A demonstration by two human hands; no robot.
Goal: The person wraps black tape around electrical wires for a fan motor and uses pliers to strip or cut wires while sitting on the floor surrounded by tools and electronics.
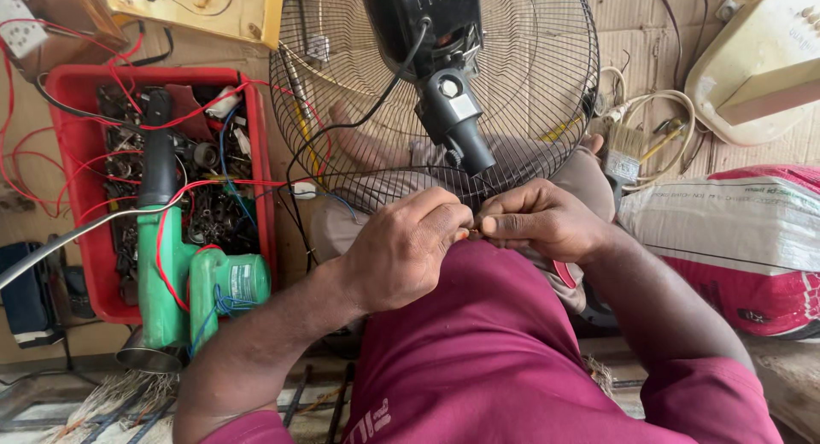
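Head view, left to right: a red tray (81,145) of parts with a green blower (166,273) lying across it sits at the far left, well apart from the work. The left hand (406,252) and right hand (542,222) meet at centre, fingertips pinched on a small wire end (474,231) between them — both equally near it. Its short axis runs left-right. Just beyond, the fan's wire guard (530,94) rests on the lap — motor housing (427,21) toward the camera.
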